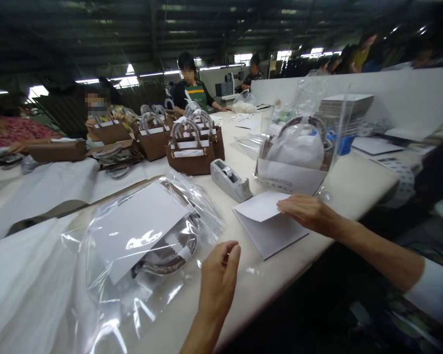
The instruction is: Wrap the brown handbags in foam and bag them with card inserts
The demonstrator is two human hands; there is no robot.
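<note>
My right hand [310, 212] pinches the near edge of a white paper sheet [260, 204] and lifts it at an angle. Under it lies a white card stack or folded card [268, 241] on the table; which of the two I cannot tell. My left hand [219, 275] hovers by the table edge with curled fingers and nothing visible in them. Beside it, to the left, lies a handbag in a clear plastic bag [110, 300], with a white card [136, 223] on top and wrapped handles [170, 255] showing through the film.
A grey tape dispenser [231, 181] stands behind the card. Another bagged handbag [293, 157] stands upright at the right. Several brown handbags [192, 160] with wrapped handles stand farther back. A stack of cards [345, 115] sits by the white partition [398, 96]. Co-workers [195, 93] are across the table.
</note>
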